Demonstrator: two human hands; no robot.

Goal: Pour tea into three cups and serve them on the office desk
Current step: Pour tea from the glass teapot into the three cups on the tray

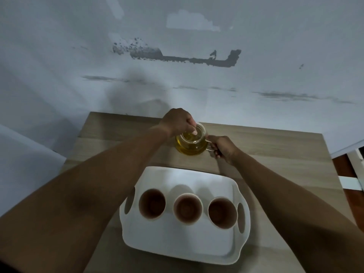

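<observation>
A glass teapot (191, 143) is standing on the far middle of the wooden desk (275, 154), just beyond the white tray (177, 243). It is holding yellow-green tea that is filling most of its round belly. The left hand (178, 122) is reaching over the pot from the left and pinching the clear glass lid (197, 133) between thumb and fingers; the lid is sitting tilted at the pot's mouth, and whether it is fully seated or partly lifted cannot be told. The right hand (223, 147) is coming in from the right with its fingers curled closed around the teapot's clear handle (208, 144). The pot itself is resting upright on the desk rather than being tipped.

Nearer the person, the tray is lying flat on the desk with a cut-out grip at each short end. Three cups are standing in a row across its middle: the left cup (152, 204), the middle cup (187, 208) and the right cup (222, 212). They are set near one another without touching, all upright with open mouths facing up. Their insides are looking dark and brownish in the dim light, and whether any liquid is in them cannot be told. The near half of the tray is lying bare.

Behind the desk a pale wall (197, 79) with scuffed, peeling patches is filling the upper view.
</observation>
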